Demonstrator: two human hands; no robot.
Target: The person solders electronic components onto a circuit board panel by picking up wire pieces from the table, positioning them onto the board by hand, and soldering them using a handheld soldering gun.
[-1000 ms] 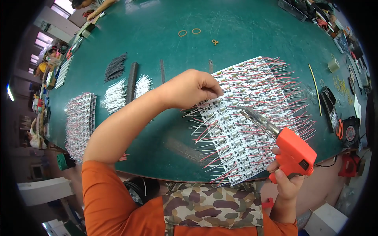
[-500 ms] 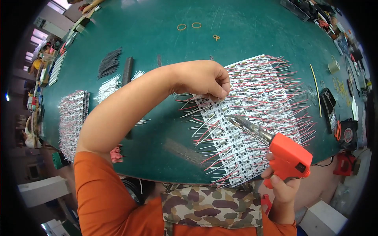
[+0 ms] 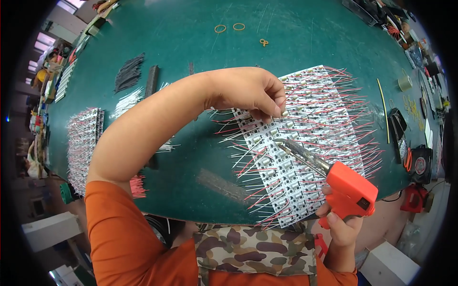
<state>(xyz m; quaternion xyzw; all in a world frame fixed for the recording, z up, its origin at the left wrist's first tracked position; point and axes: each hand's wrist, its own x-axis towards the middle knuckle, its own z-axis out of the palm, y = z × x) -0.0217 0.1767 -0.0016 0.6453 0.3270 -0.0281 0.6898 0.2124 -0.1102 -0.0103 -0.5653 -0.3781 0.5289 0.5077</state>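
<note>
In front of me lies a large white panel of small circuit boards [image 3: 305, 178], with red and white wires sticking out along both sides. My left hand [image 3: 260, 93] reaches across its upper left part, thumb and fingers pinched together low over the boards. What the pinch holds is too small to make out. My right hand [image 3: 341, 229] grips the handle of a red soldering gun [image 3: 350, 186] at the panel's lower right. The gun's dark tip points up and left, over the boards just below my left fingers.
At the left lie wired boards [image 3: 83, 148], black strands [image 3: 129, 74], white wires [image 3: 127, 106], red wires [image 3: 138, 186] and a dark bar [image 3: 151, 81]. Rubber bands [image 3: 220, 28] sit at the far side. A yellow rod [image 3: 383, 109], a spool [image 3: 404, 83] and orange-handled scissors [image 3: 408, 159] are right.
My left hand has shifted slightly right over the panel, still pinched. The soldering gun and my right hand have stayed nearly in place.
</note>
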